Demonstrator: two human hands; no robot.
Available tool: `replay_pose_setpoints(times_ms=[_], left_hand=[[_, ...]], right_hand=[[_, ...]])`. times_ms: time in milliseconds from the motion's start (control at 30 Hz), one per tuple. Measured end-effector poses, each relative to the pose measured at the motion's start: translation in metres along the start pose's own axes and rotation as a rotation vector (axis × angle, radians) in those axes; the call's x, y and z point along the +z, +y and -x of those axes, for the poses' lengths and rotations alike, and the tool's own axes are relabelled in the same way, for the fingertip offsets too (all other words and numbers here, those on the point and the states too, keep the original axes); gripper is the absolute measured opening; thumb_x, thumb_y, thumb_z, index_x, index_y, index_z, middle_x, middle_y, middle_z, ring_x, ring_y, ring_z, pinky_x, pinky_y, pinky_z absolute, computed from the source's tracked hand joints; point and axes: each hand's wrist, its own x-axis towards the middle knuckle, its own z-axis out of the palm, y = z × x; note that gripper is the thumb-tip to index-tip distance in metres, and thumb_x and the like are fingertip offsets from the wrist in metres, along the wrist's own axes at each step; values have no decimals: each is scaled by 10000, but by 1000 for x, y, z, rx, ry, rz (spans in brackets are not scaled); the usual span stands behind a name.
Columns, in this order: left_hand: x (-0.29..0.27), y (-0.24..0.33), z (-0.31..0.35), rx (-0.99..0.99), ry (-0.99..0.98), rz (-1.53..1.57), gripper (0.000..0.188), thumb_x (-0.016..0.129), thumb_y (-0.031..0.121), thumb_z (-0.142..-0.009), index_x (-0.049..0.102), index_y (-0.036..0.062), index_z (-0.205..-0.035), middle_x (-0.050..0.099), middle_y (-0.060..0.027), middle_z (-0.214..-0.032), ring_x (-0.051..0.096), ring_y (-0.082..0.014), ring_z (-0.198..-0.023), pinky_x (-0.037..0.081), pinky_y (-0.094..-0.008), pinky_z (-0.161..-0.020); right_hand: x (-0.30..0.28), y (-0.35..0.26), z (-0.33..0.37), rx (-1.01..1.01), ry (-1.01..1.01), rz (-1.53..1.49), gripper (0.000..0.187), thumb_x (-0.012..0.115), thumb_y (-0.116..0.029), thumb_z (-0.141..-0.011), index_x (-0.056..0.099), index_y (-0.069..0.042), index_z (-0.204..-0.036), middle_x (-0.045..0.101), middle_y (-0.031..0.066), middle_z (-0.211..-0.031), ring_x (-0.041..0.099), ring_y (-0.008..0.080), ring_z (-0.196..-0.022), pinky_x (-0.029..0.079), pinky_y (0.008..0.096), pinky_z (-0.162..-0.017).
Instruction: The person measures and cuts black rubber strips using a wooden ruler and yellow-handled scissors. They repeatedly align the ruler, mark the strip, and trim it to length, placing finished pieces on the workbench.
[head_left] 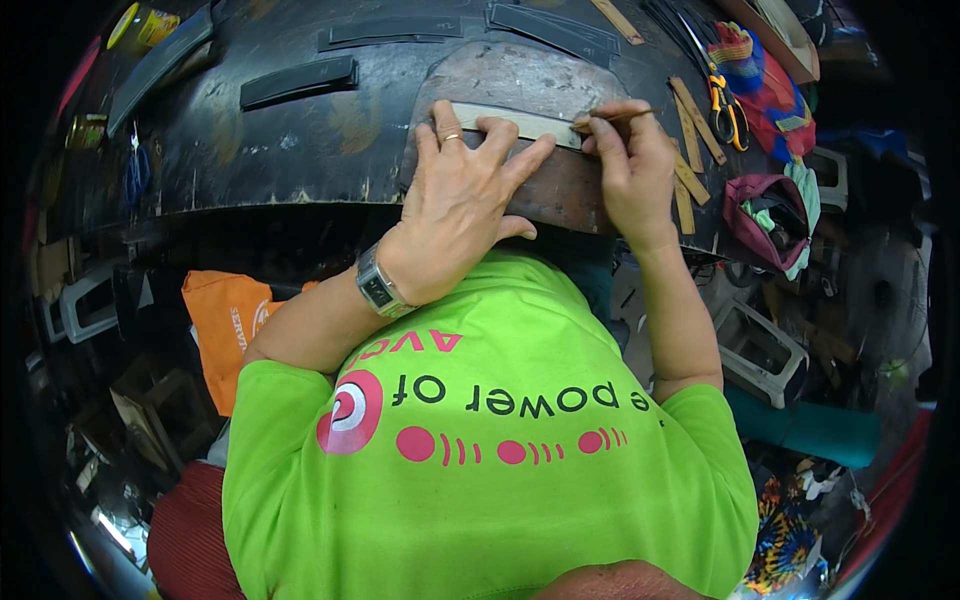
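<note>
A pale, flat strip (pixel 538 126) lies across a worn wooden board (pixel 500 70) at the table's near edge. My left hand (pixel 462 180) has its fingers spread, their tips pressing on the strip and the board. At the strip's right end, my right hand (pixel 632 165) pinches a thin brownish stick-like tool (pixel 640 113). The tool slants up to the right, and its tip is close to the strip's end. I cannot make out exactly what kind of tool it is.
Dark strips (pixel 300 82) lie in stacks on the black table (pixel 280 170). On the right are flat wooden-coloured strips (pixel 690 130), orange-handled scissors (pixel 728 115), colourful cloth (pixel 765 85) and a maroon pouch (pixel 765 215). Blue-handled scissors (pixel 137 175) lie far left; an orange bag (pixel 225 325) is below.
</note>
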Motion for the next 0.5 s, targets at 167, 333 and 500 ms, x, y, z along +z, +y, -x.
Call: replay_pose_setpoints(times_ms=[167, 333, 500], left_hand=[[0, 7, 1, -31, 0, -82, 938, 768, 635, -769, 412, 300, -1569, 481, -162, -1338, 434, -553, -1250, 415, -594, -1013], [2, 14, 3, -77, -28, -121, 1002, 792, 603, -765, 339, 307, -1608, 476, -174, -1362, 437, -557, -1270, 416, -595, -1032], [1, 13, 3, -66, -14, -124, 996, 808, 579, -758, 352, 306, -1600, 477, -169, -1349, 444, -531, -1249, 430, -577, -1017]], right_hand=[[8, -5, 2, -585, 5, 453, 178, 613, 62, -872, 621, 2, -1039, 674, 164, -917, 684, 334, -814, 565, 420, -717], [5, -3, -1, -443, -44, 377, 127, 610, 37, -938, 604, 16, -1062, 700, 154, -908, 682, 255, -754, 557, 366, -707], [4, -3, -3, 16, -1, 128, 179, 622, 61, -895, 617, 6, -1065, 688, 174, -904, 684, 327, -787, 561, 385, -731]])
